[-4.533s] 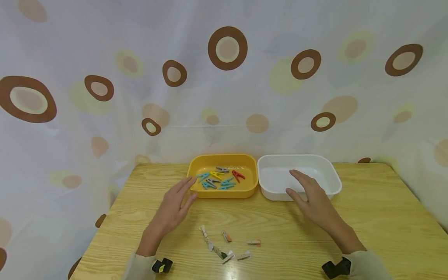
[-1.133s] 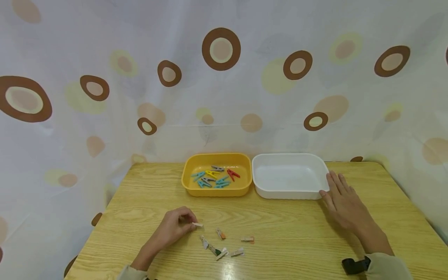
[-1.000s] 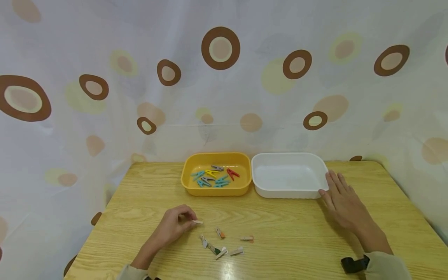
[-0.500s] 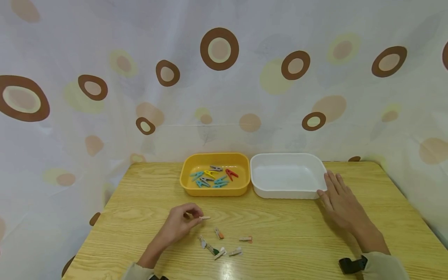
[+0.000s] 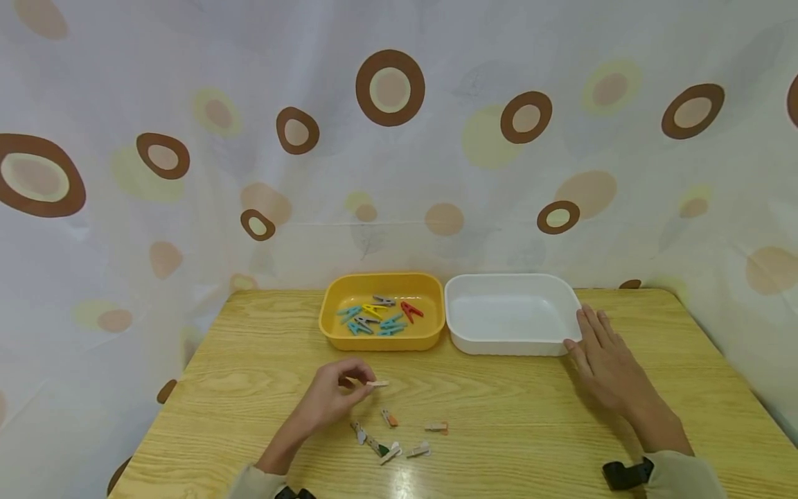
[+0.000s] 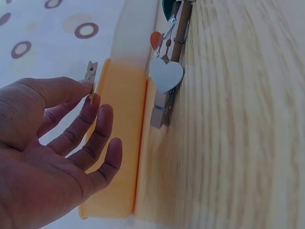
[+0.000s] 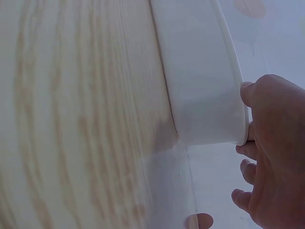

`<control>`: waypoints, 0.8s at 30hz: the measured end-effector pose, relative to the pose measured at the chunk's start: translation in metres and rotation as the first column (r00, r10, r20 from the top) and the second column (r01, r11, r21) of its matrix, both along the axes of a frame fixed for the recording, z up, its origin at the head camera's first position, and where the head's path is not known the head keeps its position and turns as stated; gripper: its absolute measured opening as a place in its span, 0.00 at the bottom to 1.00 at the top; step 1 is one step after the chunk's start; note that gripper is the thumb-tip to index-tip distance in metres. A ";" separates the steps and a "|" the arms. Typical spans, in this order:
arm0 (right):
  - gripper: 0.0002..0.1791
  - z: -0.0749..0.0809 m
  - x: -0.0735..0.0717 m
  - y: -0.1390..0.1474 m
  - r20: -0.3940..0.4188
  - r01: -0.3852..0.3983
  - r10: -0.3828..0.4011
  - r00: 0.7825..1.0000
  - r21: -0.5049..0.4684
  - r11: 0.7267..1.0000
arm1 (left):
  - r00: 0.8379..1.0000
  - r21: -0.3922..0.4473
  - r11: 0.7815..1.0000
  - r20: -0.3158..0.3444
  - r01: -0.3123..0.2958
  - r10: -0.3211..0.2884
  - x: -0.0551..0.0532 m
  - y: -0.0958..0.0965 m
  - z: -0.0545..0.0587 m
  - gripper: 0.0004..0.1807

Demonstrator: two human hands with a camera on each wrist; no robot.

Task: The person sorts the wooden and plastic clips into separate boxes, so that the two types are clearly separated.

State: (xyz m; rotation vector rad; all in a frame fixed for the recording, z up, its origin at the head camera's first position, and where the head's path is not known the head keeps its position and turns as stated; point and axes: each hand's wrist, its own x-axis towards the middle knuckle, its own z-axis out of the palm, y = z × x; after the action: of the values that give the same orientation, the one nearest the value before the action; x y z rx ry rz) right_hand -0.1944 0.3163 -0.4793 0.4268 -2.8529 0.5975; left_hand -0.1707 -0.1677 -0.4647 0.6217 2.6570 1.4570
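Wooden clothespin, a small pale one, is pinched between the thumb and fingertips of the left hand, over the table just in front of the yellow tray. In the left wrist view its jaws point up, and the other fingers are spread and slightly bent. Near that hand lie more small wooden pins: one with an orange heart, one with a silver heart, one with green trim, two pins with white trim and one pin with reddish trim. Turquoise, grey, yellow and red plastic pegs lie inside the yellow tray. Just beside it sits the white tray; the right hand touches its right end with extended fingers, grasping nothing, the thumb against the rim by the front corner. Behind hangs a circle-patterned curtain.
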 end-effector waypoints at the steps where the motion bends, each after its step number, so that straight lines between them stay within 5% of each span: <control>1: 0.37 0.000 0.000 0.000 0.000 0.001 -0.001 1.000 0.000 1.000 | 1.000 0.006 1.000 0.003 0.003 -0.003 0.000 0.001 0.000 0.03; 24: 0.37 0.000 0.000 -0.001 -0.003 0.001 -0.001 1.000 0.014 1.000 | 0.999 0.081 0.997 -0.039 -0.003 0.006 -0.012 0.042 0.009 0.02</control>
State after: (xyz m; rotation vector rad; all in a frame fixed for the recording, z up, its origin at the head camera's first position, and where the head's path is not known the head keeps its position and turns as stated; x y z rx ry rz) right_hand -0.1943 0.3156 -0.4789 0.4287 -2.8562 0.5769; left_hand -0.1823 -0.1259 -0.4560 0.6575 2.6409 1.5770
